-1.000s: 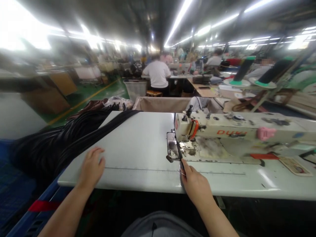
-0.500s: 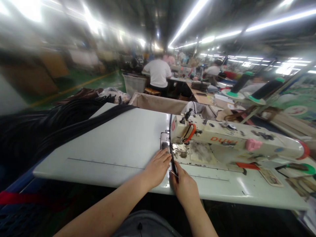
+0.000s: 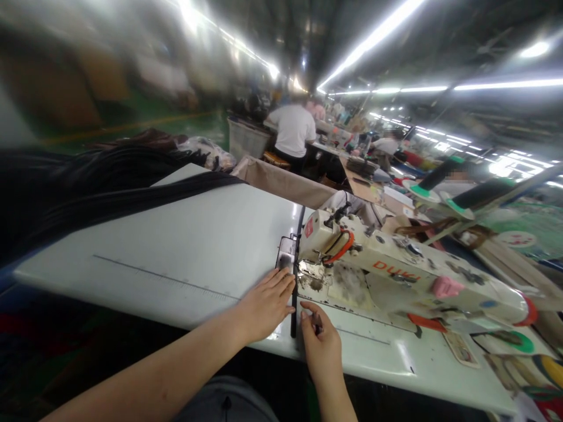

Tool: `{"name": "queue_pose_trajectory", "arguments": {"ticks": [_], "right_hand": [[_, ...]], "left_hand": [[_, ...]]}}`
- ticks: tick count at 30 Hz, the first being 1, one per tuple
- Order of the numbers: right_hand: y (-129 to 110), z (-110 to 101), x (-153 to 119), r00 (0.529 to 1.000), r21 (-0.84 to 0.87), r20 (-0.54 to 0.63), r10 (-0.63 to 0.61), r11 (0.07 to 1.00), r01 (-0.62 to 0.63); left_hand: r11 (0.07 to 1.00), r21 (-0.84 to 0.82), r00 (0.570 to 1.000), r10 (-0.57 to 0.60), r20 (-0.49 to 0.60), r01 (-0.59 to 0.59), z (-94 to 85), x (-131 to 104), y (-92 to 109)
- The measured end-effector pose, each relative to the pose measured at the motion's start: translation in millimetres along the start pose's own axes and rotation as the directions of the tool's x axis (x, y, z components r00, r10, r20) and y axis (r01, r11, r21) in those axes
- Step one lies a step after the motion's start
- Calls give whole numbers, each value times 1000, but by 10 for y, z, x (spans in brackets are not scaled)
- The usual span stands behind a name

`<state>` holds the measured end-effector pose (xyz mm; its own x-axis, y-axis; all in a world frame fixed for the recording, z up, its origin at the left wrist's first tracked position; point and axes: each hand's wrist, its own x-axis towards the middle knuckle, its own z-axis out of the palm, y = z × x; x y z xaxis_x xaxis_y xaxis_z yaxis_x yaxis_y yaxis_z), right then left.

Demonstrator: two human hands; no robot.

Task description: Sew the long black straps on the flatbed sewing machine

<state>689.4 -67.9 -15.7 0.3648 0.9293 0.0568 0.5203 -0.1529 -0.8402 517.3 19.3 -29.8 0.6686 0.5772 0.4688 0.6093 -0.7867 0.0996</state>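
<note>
A narrow black strip [image 3: 294,305] runs front to back across the pale sewing table [image 3: 197,234], passing beside the head of the sewing machine [image 3: 382,264]. My left hand [image 3: 270,302] lies flat with fingers stretched, its fingertips at the strip's left edge near the metal plate [image 3: 285,253]. To the right of the strip, my right hand [image 3: 321,334] is curled around a small dark tool, only partly visible among its fingers. A gap shows between this hand and the strip.
Long black strips [image 3: 167,196] are heaped on the table's left side. Behind the table stands a fabric-lined bin [image 3: 281,179]. Thread cones [image 3: 435,176] rise at the right. A person in white [image 3: 292,129] sits farther back.
My right hand has come off the strip and sits to its right, with the strip's front end now exposed. The view has tilted and shifted. My left hand stays by the strip.
</note>
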Motion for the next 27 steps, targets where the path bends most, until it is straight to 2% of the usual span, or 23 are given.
{"name": "queue_pose_trajectory", "arguments": {"ticks": [3,11,18,22,27], "right_hand": [[16,-2,4,1000,28,-4,7,1000,-7],[-193,-77,-4,1000,73,19,-5,997,3],[-82,-56,-8,999,79,45,-1,997,-2],[-58,-22,-18,1000,116,1,-16,993,16],[-129,-50,-33,999,107,33,-28,994,25]], "left_hand": [[1000,-6,999,-14,31,14,-26,-3,8],[999,-45,998,-7,69,10,-31,-19,1],[1000,-13,997,-11,80,12,-11,-3,-6],[1000,-1,995,-3,97,3,43,45,-64],[999,-46,996,-4,94,8,154,115,-183]]}}
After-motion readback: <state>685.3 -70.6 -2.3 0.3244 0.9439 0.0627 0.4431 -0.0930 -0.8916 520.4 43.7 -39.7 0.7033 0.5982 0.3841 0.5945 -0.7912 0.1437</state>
